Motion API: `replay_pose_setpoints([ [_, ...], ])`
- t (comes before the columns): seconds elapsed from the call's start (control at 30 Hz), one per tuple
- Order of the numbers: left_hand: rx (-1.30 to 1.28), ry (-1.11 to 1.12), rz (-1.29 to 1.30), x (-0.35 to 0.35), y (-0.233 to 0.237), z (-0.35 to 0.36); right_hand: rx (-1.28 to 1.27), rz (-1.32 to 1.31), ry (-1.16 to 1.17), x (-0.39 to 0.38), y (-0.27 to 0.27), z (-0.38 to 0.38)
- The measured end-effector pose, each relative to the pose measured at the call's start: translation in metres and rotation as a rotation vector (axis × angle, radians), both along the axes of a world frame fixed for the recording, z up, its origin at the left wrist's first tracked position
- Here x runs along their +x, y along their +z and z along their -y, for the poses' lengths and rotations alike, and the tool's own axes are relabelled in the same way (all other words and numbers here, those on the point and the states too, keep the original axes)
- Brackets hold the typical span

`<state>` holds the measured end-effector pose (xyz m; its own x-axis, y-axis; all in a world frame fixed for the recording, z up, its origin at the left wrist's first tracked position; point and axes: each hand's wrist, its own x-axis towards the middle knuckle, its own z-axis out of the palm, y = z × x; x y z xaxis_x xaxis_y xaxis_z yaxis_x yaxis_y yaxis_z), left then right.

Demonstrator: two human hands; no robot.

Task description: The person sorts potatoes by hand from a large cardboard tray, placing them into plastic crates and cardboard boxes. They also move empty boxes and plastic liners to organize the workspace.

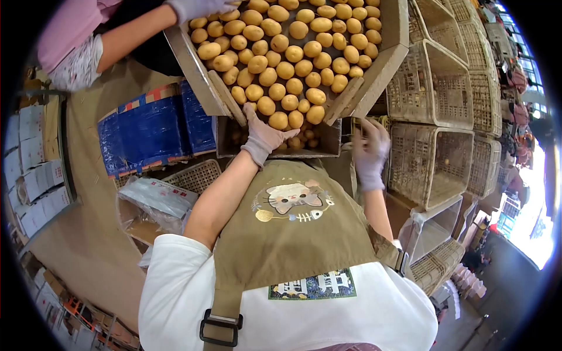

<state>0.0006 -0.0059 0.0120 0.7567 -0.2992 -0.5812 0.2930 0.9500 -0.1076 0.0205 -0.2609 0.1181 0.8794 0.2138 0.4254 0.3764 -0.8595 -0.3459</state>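
Observation:
Many yellow potatoes lie on a wide tray with raised walls, which narrows to an opening toward me. At that opening my left hand, in a pale glove, is spread with the thumb out, its fingers by the nearest potatoes. Below it, a box against my apron holds more potatoes, partly hidden by my hand. My right hand, gloved too, is raised beside the box on the right. It is somewhat blurred, with fingers loosely bent and apart, and I see nothing in it.
Stacked plastic crates stand close on the right. Another person's gloved hand rests at the tray's far left corner. A blue-wrapped box and an open carton with plastic are at left. White cartons are stacked farther left.

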Motion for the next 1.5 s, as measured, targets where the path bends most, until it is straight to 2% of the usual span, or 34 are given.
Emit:
replay_pose_setpoints([
  [0.03,0.010,0.004,-0.041,0.000,0.005,0.000,0.046,-0.066,0.108,0.012,0.006,-0.028],
  [0.07,0.067,-0.014,-0.017,0.000,0.010,-0.002,0.027,-0.018,0.198,0.025,0.010,-0.053],
  [0.1,0.104,-0.047,-0.053,-0.002,0.011,-0.003,-0.018,-0.003,0.204,0.038,0.003,-0.072],
  [0.17,0.178,-0.103,-0.123,-0.004,0.011,-0.006,-0.386,-0.112,0.184,0.048,-0.021,-0.087],
  [0.23,0.373,-0.186,-0.204,-0.009,0.008,-0.010,-0.554,-0.629,0.210,0.067,-0.006,-0.098],
  [0.27,0.424,-0.173,-0.214,-0.012,0.007,-0.010,-0.108,-0.820,0.176,0.087,-0.025,-0.087],
  [0.3,0.472,-0.157,-0.226,-0.014,0.012,-0.009,-0.042,-0.475,0.103,0.089,-0.036,-0.088],
  [0.37,0.583,-0.170,0.020,-0.028,-0.034,-0.007,-0.447,-0.438,0.112,0.088,-0.022,-0.109],
  [0.4,0.557,-0.155,0.025,-0.027,-0.036,-0.007,-0.490,-0.468,0.252,0.082,-0.046,-0.108],
  [0.43,0.531,-0.141,0.030,-0.024,-0.023,-0.010,-0.386,-0.506,0.359,0.079,-0.041,-0.108],
  [0.5,0.293,-0.055,-0.212,-0.012,0.005,-0.008,-0.483,-0.635,0.455,0.088,-0.020,-0.100],
  [0.57,0.227,-0.015,-0.179,-0.011,0.004,-0.005,-0.465,-0.720,0.452,0.105,-0.012,-0.092],
  [0.63,0.159,0.059,-0.160,-0.006,0.015,0.001,-0.242,-0.923,0.249,0.127,-0.009,-0.085],
  [0.7,0.118,0.075,-0.137,-0.001,0.001,0.005,-0.054,-0.456,0.180,0.161,-0.024,-0.076],
  [0.77,0.074,0.118,-0.107,0.001,0.001,0.008,-0.229,-0.358,0.014,0.193,-0.022,-0.082],
  [0.87,0.042,0.137,-0.123,0.003,0.001,0.009,-0.369,-0.690,-0.050,0.217,-0.007,-0.097],
  [0.97,0.035,0.137,-0.119,0.001,-0.001,0.006,-0.160,-0.719,0.015,0.212,-0.009,-0.090],
  [1.0,0.026,0.135,-0.133,0.002,-0.002,0.004,0.006,-0.635,-0.008,0.193,-0.002,-0.087],
  [1.03,0.014,0.137,-0.147,0.003,-0.003,0.004,0.269,-0.546,0.069,0.168,0.012,-0.084],
  [1.07,0.011,0.138,-0.133,0.002,-0.003,0.004,0.395,-0.393,0.117,0.148,0.009,-0.072],
  [1.13,0.010,0.123,-0.108,0.000,-0.001,0.002,0.285,-0.022,0.138,0.100,0.007,-0.032],
  [1.17,0.001,0.131,-0.120,0.000,0.000,0.002,0.493,-0.102,0.129,0.070,-0.008,0.001],
  [1.2,-0.009,0.135,-0.128,0.002,0.000,0.002,0.512,-0.079,0.115,0.045,-0.017,0.024],
  [1.23,-0.017,0.134,-0.137,0.002,0.000,0.003,0.345,-0.136,-0.003,0.019,-0.024,0.051],
  [1.27,-0.015,0.134,-0.123,0.001,0.000,0.004,0.321,-0.278,-0.085,0.002,-0.051,0.087],
  [1.3,-0.010,0.135,-0.105,0.002,-0.002,0.005,-0.233,-0.428,-0.250,-0.016,-0.042,0.099],
  [1.37,0.003,0.132,-0.079,0.004,-0.005,0.007,-0.228,-0.283,-0.348,-0.021,-0.052,0.104],
  [1.43,0.026,0.109,-0.069,0.002,-0.007,0.007,-0.168,0.010,-0.129,0.015,-0.011,0.042],
  [1.5,-0.003,0.101,-0.061,0.003,-0.009,0.008,-0.104,0.129,0.036,0.059,0.001,-0.009],
])
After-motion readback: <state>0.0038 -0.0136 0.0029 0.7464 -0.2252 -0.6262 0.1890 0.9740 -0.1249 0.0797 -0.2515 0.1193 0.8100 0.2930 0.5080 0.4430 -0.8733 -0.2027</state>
